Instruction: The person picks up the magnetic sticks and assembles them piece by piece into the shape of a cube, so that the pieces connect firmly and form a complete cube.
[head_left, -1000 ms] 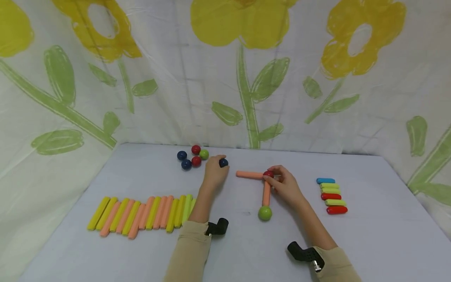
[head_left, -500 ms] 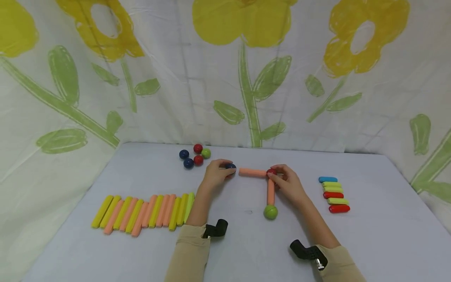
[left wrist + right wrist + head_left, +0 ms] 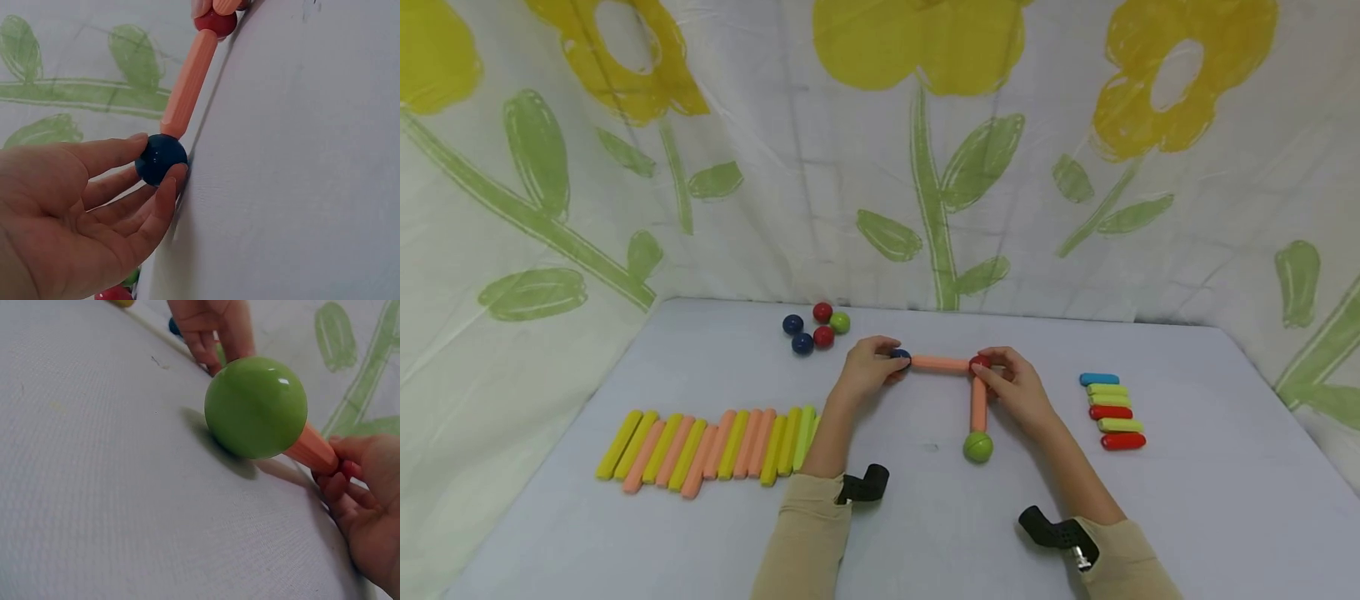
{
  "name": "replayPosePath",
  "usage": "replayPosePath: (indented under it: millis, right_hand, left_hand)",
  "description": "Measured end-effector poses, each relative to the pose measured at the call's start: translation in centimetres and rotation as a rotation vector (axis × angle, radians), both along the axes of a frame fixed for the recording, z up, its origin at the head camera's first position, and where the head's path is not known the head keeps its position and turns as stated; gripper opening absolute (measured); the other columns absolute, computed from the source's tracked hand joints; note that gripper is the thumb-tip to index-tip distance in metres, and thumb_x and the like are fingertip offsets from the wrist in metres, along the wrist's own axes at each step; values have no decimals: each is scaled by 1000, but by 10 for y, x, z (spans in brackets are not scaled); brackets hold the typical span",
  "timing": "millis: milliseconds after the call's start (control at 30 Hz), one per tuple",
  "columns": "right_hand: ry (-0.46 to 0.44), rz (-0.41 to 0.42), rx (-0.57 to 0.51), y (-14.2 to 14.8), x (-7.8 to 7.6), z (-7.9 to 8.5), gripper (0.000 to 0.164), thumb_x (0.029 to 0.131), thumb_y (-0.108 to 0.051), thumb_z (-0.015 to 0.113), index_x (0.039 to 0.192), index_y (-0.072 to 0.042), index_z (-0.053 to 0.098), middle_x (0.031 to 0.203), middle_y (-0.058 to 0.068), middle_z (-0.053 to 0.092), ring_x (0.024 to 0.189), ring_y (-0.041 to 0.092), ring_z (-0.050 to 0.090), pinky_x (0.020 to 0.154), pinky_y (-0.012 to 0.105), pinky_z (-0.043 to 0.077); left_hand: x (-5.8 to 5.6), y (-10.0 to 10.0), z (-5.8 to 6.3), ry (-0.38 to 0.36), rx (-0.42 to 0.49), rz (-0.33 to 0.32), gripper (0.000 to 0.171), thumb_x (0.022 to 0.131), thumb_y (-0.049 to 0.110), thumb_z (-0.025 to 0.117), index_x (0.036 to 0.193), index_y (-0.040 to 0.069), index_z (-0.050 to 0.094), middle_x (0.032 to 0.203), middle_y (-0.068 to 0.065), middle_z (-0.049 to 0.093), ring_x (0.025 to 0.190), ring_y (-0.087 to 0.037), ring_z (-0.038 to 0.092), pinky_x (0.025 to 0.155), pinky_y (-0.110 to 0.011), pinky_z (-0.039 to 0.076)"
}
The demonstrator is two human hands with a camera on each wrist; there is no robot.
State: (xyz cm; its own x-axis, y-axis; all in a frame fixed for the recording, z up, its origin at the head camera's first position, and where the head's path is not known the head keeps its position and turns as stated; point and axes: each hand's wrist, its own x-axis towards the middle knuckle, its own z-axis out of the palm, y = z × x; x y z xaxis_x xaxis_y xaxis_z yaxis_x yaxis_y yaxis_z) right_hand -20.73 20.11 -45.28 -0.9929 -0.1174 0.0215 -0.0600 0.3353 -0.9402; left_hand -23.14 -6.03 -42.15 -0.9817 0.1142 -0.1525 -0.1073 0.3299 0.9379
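My left hand [image 3: 867,368] pinches a dark blue ball [image 3: 160,160] between thumb and fingers. That ball meets the left end of an orange stick [image 3: 940,364], whose other end joins a red ball [image 3: 979,363]. My right hand [image 3: 1017,387] holds the red ball, partly covering it. From the red ball a second orange stick [image 3: 978,407] runs toward me to a green ball [image 3: 978,447]. Close up in the right wrist view, the green ball [image 3: 256,407] hangs over its shadow, with the orange stick [image 3: 311,450] behind it.
Several loose balls, including a red ball [image 3: 823,337], lie at the back left of the white table [image 3: 925,533]. A row of yellow, orange and green sticks [image 3: 700,450] lies at the left. Short coloured sticks [image 3: 1111,412] are stacked in a column at the right.
My left hand has brought the blue ball rightward from beside the loose balls to the orange stick's free end. My right hand keeps its hold on the red ball.
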Motion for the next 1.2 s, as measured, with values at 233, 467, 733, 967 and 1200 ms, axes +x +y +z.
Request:
replayPosePath:
  millis: [233,467,733,967,1200]
  right_hand:
    - [13,-8,3,0,-2,-5,39,107,-19,65,137,4,56,133,27,62,86,5,60,70,19,54]
    - [20,1,25,0,-3,-7,42,106,-23,66,138,2,57,133,25,64,92,7,61,73,19,54]
    - [34,2,17,0,1,-5,39,106,-21,66,137,2,58,129,23,66,88,7,60,71,19,51]
    - [43,10,25,0,2,-5,41,106,-22,67,139,1,57,129,21,66,91,9,60,71,20,52]
    - [34,-7,32,-1,2,-6,39,106,-22,67,137,0,59,128,20,66,89,9,60,70,20,52]
  left_hand:
    - [5,-13,16,59,-53,76,41,101,9,70,140,-4,63,134,-23,68,94,-31,76,86,-31,63]
    - [19,-33,49,132,-111,28,39,103,14,68,140,1,64,133,-19,69,103,-37,76,90,-35,63]
    - [67,-53,55,155,-168,-14,34,104,13,66,135,-2,67,119,-17,74,96,-37,75,84,-35,63]
    - [113,-78,40,64,-225,10,34,104,13,65,136,1,67,125,-13,73,108,-28,71,94,-40,62]
    - [126,-81,30,41,-224,-39,32,101,10,70,131,-2,69,125,-14,74,113,-31,72,96,-44,61]
